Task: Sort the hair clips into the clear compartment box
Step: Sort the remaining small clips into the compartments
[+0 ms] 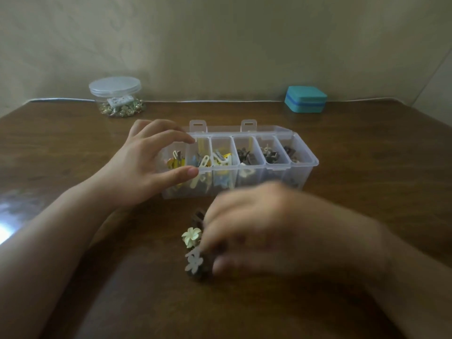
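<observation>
Clear compartment box (303,177): six compartments mostly stocked; few flower clips (192,237) remain outside; left hand (146,165) fingers spread bracing box, right hand (269,231) blurred over clips, grip indeterminate.

Left hand (149,162) at frame centre-left, fingers spread and lightly curved; right hand (276,231), blurred, lower centre, fingers curled downward.
</observation>
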Demonstrator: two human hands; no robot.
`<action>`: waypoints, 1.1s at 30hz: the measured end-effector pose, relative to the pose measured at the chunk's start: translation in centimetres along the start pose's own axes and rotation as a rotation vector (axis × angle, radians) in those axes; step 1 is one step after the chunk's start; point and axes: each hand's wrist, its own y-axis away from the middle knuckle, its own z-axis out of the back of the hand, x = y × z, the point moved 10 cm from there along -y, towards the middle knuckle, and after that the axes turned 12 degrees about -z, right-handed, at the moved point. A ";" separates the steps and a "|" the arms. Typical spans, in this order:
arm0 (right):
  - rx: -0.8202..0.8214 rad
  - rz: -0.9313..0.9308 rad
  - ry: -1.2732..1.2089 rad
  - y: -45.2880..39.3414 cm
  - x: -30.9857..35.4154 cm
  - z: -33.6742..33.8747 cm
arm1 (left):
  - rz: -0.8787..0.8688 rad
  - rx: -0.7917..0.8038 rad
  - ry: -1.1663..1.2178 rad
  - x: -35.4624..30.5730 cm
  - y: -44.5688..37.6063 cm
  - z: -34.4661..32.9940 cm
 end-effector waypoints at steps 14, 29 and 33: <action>-0.540 -0.288 0.165 1.8 -5.8 7.2 | 0.003 -0.001 0.020 0.0 0.1 0.0; -0.563 -0.210 -0.047 1.8 -6.0 7.6 | 0.009 0.006 0.011 0.0 0.0 0.0; -0.916 -0.509 0.029 5.3 -11.7 11.5 | 0.005 -0.001 0.014 0.0 0.0 0.0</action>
